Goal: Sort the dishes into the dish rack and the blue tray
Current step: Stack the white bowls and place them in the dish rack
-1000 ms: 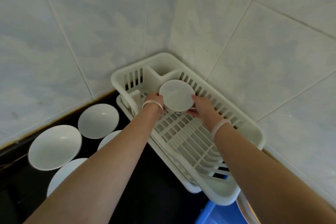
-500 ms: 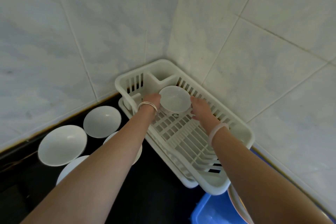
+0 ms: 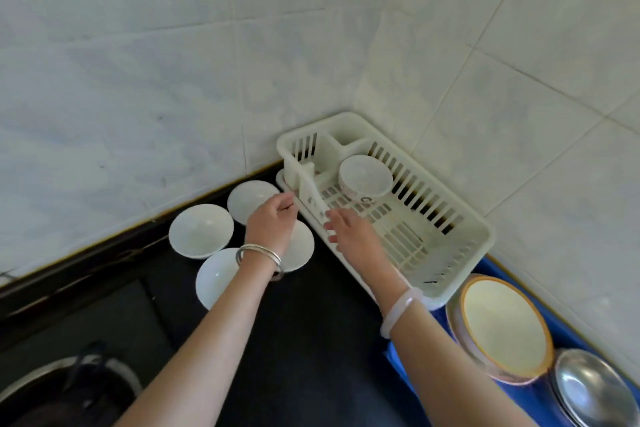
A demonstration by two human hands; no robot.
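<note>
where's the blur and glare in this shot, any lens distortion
Head view: the right hand has motion-smeared fingertips; a small highlight glints on the nearest white bowl and the metal bowl; wide-angle bending curves the wall tile lines; lighting soft, shadows faint.

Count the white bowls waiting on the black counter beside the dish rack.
4: far bowl near the wall, left bowl, near bowl, and right bowl partly hidden under the left hand.

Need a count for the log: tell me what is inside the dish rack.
One white bowl sits upright at the far end of the dish rack. The rest of its visible floor is bare; the right hand covers a near corner.
</note>
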